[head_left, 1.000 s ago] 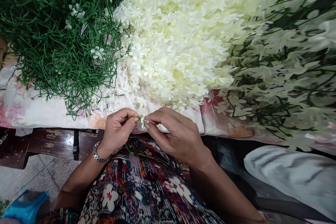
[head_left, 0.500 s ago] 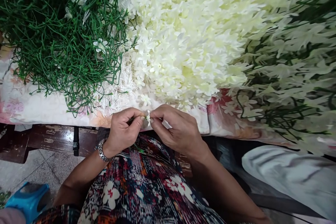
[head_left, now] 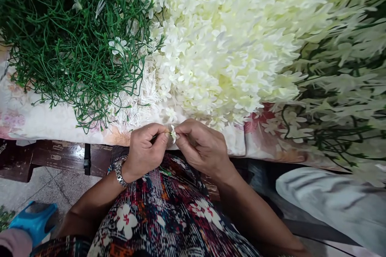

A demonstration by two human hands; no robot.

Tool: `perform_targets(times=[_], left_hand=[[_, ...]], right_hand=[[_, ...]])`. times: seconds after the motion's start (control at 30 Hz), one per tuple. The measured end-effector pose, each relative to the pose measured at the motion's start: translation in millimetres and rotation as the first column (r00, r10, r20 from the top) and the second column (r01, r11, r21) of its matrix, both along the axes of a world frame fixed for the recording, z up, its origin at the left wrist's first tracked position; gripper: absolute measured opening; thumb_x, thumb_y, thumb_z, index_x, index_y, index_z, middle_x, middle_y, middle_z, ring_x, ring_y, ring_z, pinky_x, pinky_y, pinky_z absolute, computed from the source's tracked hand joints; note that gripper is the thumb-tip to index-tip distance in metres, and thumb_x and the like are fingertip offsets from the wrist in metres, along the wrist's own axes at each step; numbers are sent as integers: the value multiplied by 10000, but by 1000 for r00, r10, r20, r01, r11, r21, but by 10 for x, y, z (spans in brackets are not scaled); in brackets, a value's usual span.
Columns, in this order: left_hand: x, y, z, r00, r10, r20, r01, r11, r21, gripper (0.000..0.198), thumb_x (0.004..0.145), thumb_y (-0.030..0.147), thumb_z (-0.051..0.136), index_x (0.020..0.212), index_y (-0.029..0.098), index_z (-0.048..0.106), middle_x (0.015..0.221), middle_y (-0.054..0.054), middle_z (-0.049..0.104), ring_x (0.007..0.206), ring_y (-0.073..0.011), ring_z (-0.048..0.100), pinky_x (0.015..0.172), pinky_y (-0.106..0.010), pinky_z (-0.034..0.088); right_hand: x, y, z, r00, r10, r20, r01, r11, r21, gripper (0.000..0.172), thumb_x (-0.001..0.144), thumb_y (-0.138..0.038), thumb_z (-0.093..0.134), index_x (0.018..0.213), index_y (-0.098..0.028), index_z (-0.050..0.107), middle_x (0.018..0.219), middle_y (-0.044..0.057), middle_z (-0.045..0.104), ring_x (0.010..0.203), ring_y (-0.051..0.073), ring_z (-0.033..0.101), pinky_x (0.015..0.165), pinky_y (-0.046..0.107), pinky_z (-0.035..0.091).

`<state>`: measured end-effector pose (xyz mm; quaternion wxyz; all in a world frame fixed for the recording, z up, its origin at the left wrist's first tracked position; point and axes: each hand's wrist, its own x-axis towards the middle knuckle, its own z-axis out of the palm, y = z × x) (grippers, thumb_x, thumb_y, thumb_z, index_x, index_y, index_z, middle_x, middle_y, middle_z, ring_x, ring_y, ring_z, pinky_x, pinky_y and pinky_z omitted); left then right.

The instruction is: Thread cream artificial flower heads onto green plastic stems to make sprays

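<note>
My left hand (head_left: 148, 147), with a metal-band watch on its wrist, pinches a thin green artificial stem close to its tip. A bit of that stem shows below, against the patterned clothing. Facing it, my right hand (head_left: 202, 148) pinches a small white artificial flower (head_left: 173, 133) between thumb and forefinger. The flower sits at the stem's end, between the two sets of fingertips; how they join is too small to see. Just beyond the hands, a loose white flower (head_left: 169, 114) lies on the cloth (head_left: 57, 122).
A heap of green stems (head_left: 81, 60) lies at the left, and white bristly strands (head_left: 132, 108) beside it. White blossoms (head_left: 223, 56) are piled in the middle, and flowered stems (head_left: 346, 112) at the right. A blue stool (head_left: 34, 221) stands on the floor; a person's light trouser leg (head_left: 331, 204) is at right.
Both hands stay pinched together at the flower and have hardly moved. The flower has turned slightly. The piles appear a little further right as the view shifts.
</note>
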<state>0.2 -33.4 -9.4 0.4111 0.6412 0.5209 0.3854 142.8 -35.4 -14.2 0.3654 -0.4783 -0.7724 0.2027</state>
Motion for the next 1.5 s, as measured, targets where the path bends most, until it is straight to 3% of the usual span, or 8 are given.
perform_targets(times=[0.63,0.8,0.97,1.07,1.23,1.5], left_hand=[[31,1,-14,999,16,-49,-17,999,-28,143,745,125,475,614,137,531,539,31,488,502,-56,427,495,-176,359],[4,-6,-56,986,23,167,4,988,-155,108,748,155,484,660,146,546,513,46,466,445,-42,412,452,-166,365],[-33,-79,-107,882,130,453,-18,970,-244,104,750,253,539,741,151,554,476,60,449,364,-33,397,376,-154,359],[-50,-118,-98,865,152,478,-53,976,-213,133,736,280,567,746,147,561,509,41,491,405,-43,443,403,-154,377],[-69,-140,-39,918,139,371,-118,990,-78,102,739,252,565,726,151,574,581,18,532,521,-67,483,495,-170,398],[-50,-149,-4,971,76,225,-93,993,68,65,761,170,517,740,151,575,646,4,530,594,-83,484,561,-190,390]], right_hand=[[-28,11,-111,1000,6,-25,-5,998,65,110,730,-72,467,780,-170,473,627,-11,499,587,74,473,547,196,414],[30,26,-25,999,48,1,-48,997,58,87,760,-111,461,814,-170,496,646,-1,522,596,82,497,543,206,423],[98,-30,165,998,27,-60,-24,998,53,178,735,-119,516,905,-169,525,755,30,572,684,106,529,621,248,447],[89,-81,213,991,-2,-131,14,996,89,203,716,-109,532,907,-176,534,750,24,574,677,109,532,606,250,444],[10,-119,226,987,17,-161,3,992,126,200,694,-96,544,879,-173,545,718,19,571,657,107,526,576,240,438],[-72,-96,193,995,-10,-102,22,993,116,111,706,-73,517,778,-158,522,645,1,541,610,84,486,560,221,414]])
